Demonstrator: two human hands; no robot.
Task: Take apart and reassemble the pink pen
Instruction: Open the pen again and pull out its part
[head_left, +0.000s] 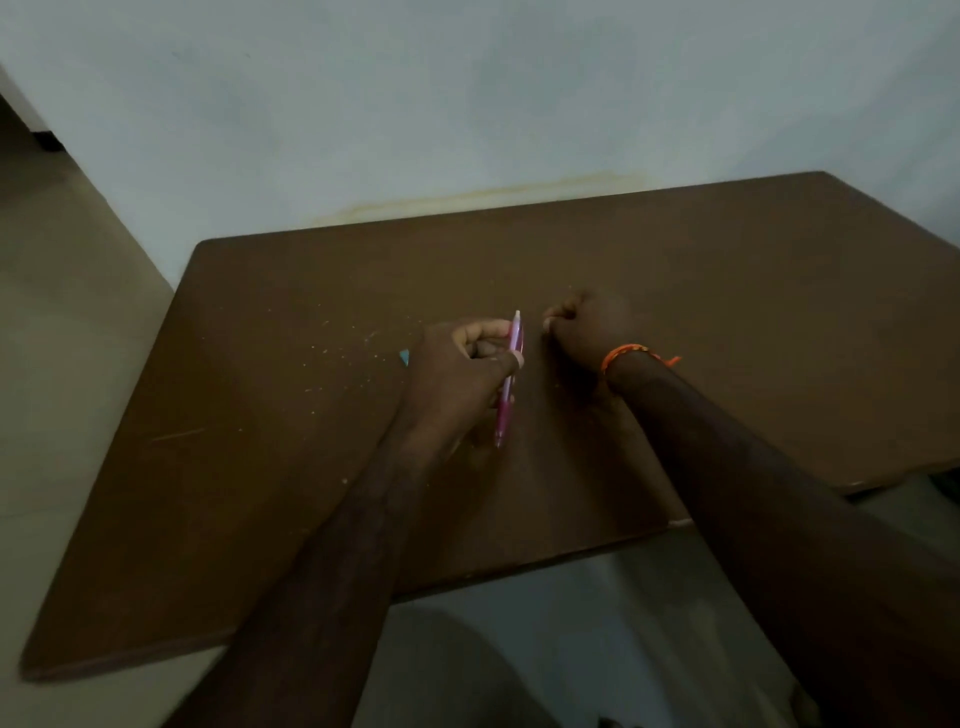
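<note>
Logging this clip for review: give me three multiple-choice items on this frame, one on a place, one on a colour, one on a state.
1. Where is the pink pen?
A. In the left hand
B. Flat on the table
C. In the right hand

2. What colour is the wrist band on the right arm?
A. Green
B. Orange
C. White

3. What state is the right hand in?
A. Spread flat
B. Gripping the pen
C. Closed in a fist, apart from the pen

Answers: 1 A, the left hand's fingers wrap its barrel; 2 B, an orange thread circles the wrist; 3 C, its fingers are curled beside the pen's far end.
</note>
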